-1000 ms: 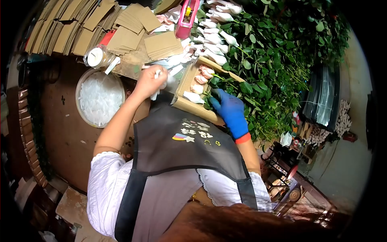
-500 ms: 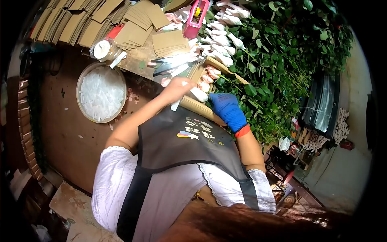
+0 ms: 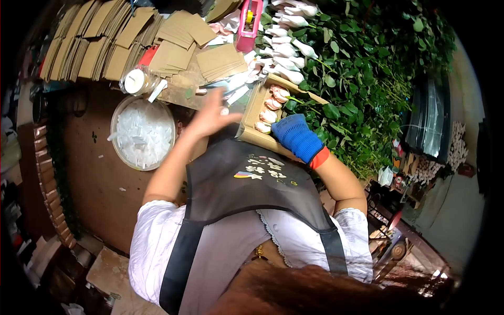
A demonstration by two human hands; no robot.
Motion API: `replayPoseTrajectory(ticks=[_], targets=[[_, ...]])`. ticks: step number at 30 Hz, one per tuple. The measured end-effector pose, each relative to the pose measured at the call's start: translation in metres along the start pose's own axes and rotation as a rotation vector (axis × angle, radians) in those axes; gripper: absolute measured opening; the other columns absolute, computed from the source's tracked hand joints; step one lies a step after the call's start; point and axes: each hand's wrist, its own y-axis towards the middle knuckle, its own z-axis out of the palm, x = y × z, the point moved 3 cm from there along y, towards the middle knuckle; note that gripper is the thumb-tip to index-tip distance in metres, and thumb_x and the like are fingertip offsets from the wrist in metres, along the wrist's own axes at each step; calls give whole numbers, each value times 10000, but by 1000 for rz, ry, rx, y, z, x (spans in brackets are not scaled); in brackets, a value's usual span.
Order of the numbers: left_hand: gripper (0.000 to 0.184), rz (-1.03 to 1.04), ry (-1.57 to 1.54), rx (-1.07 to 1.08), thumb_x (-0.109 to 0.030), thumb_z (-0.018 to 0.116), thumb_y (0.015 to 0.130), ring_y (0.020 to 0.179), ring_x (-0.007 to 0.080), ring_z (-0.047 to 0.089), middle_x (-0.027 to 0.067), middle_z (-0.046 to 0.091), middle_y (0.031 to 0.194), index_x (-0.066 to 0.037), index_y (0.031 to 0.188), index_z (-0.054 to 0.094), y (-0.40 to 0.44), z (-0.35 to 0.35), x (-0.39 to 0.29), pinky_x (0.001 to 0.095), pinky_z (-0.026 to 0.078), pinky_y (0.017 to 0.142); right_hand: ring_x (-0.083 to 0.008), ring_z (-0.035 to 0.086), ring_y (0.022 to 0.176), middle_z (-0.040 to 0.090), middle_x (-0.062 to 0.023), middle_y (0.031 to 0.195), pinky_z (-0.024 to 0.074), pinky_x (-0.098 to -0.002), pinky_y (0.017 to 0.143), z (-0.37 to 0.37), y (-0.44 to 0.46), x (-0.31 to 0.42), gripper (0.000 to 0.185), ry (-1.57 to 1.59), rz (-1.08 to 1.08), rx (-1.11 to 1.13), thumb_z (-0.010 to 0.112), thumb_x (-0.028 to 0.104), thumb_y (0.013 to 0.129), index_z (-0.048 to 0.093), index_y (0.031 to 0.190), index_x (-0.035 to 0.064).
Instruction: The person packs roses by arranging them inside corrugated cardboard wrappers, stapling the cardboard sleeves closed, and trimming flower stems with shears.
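My left hand (image 3: 212, 114), bare and blurred, is over the near table edge, left of a cardboard tray, with its fingers spread. The corrugated tray (image 3: 251, 111) holds a column of several pale pink roses (image 3: 271, 103) with bare heads. At the tray's right side, my right hand (image 3: 294, 134), in a blue glove with a red cuff, is closed beside the lowest rose; its fingertips are partly hidden. Green leafy stems (image 3: 357, 100) lie beyond the glove. White-sleeved buds (image 3: 286, 50) line the stems' left edge.
Stacked cardboard pieces (image 3: 94, 52) and loose cards (image 3: 220, 62) lie at the upper left. A pink tape dispenser (image 3: 248, 31) stands at the top. A round tub (image 3: 143, 131) of white pieces and a clear jar (image 3: 135, 82) are at the left.
My left hand has moved from the tray's lower end up and left, and its fingers have opened. The lowest flower, white-covered before, now shows pink. My gloved hand stays beside the tray.
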Motion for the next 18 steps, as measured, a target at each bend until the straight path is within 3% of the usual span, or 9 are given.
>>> replayPoseTrajectory(ticks=[2, 5, 9, 14, 17, 18], targets=[[1141, 49, -87, 220, -437, 911, 645, 1336, 397, 387, 255, 385, 1410, -6, 1457, 236, 24, 33, -45, 442, 325, 1133, -270, 737, 865, 748, -120, 902, 547, -448, 665, 6, -4, -4, 205, 47, -6, -63, 537, 209, 935, 719, 875, 136], [1285, 250, 3, 339, -473, 927, 601, 1373, 407, 293, 266, 327, 1403, 30, 1470, 127, 44, 63, -36, 439, 269, 1163, -288, 725, 825, 723, -125, 827, 534, -482, 662, 12, -25, -16, 192, 226, 11, -208, 560, 261, 921, 677, 887, 113], [1217, 322, 137, 361, -505, 894, 648, 1396, 415, 243, 264, 280, 1395, 20, 1468, 165, 43, 67, -32, 446, 234, 1181, -330, 702, 808, 711, -135, 857, 532, -440, 657, -7, -48, -22, 181, 475, 263, -492, 593, 255, 899, 600, 956, 83], [1084, 280, 145, 430, -472, 874, 698, 1416, 429, 213, 281, 263, 1404, -28, 1462, 247, 46, 60, -43, 445, 216, 1192, -305, 709, 809, 713, -128, 879, 538, -437, 664, 19, -15, -20, 162, 379, 144, -444, 605, 236, 889, 596, 978, 101], [872, 196, -41, 334, -412, 832, 739, 1393, 474, 257, 294, 304, 1432, -82, 1416, 393, 57, 68, -36, 495, 262, 1166, -299, 709, 805, 713, -127, 876, 540, -443, 672, 23, -18, -20, 180, 367, 128, -442, 581, 258, 908, 594, 1002, 105], [825, 192, -45, 314, -397, 823, 748, 1356, 451, 305, 274, 347, 1396, -84, 1397, 420, 55, 68, -39, 482, 285, 1147, -301, 709, 803, 713, -126, 876, 540, -449, 674, 19, -26, -20, 191, 381, 152, -421, 572, 269, 915, 592, 1008, 104]])
